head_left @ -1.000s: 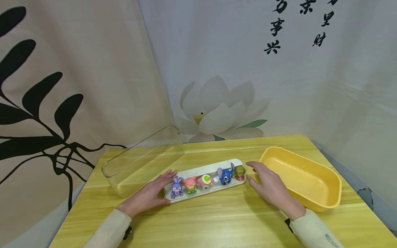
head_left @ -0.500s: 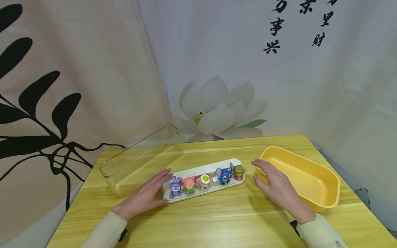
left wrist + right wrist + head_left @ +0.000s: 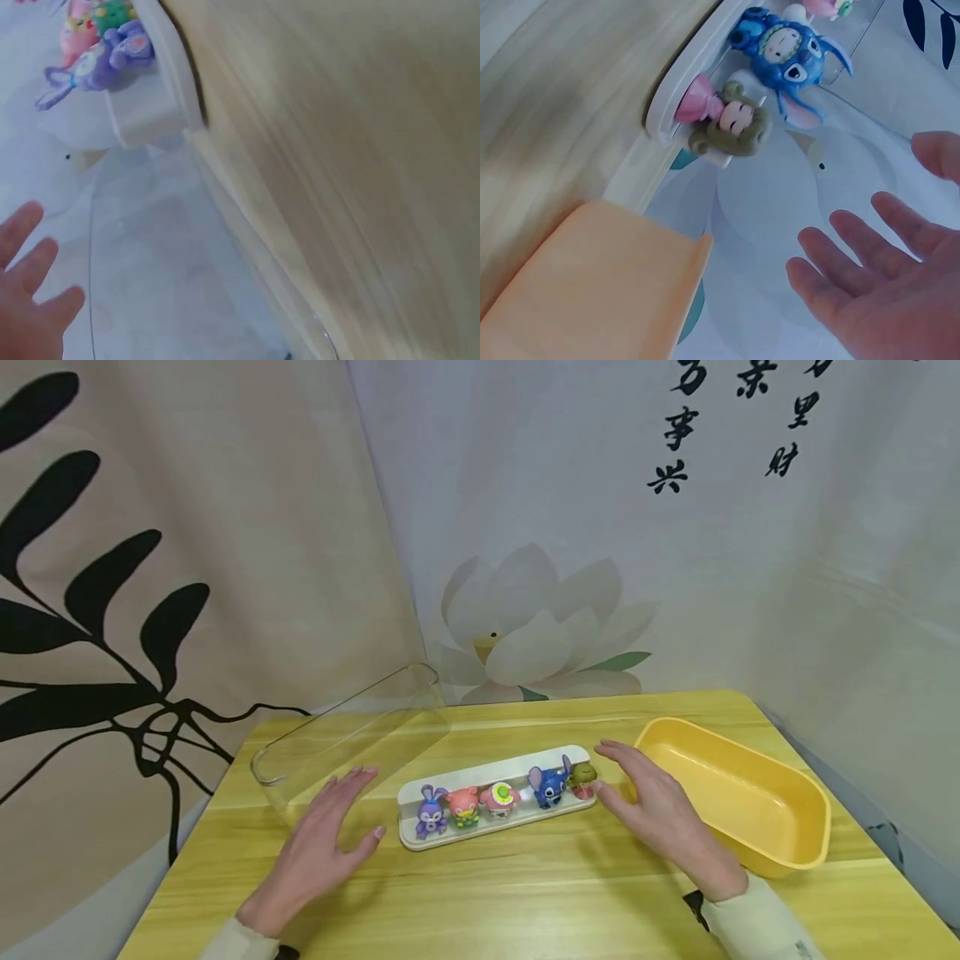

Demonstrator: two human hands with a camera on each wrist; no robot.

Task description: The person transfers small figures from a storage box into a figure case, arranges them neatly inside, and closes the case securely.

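Note:
A white tray stands mid-table with several small figurines in a row. From left to right they are a purple rabbit, a pink figure with a green-and-yellow body, a pink one with a round green-and-yellow top, a blue big-eared one and a girl with olive hair and a pink dress. My left hand, fingers spread, hovers left of the tray, apart from it. Beside the tray's right end is my right hand, fingers extended and holding nothing; whether its thumb touches the girl figurine I cannot tell.
A clear box-like cover stands at the table's back left, behind my left hand. The yellow basin sits at the right, partly behind my right hand. A printed curtain hangs behind the wooden table.
My left hand has drawn away leftward from the tray's left end. My right hand moved slightly right, then back toward the tray's right end. Tray and figurines stay in place.

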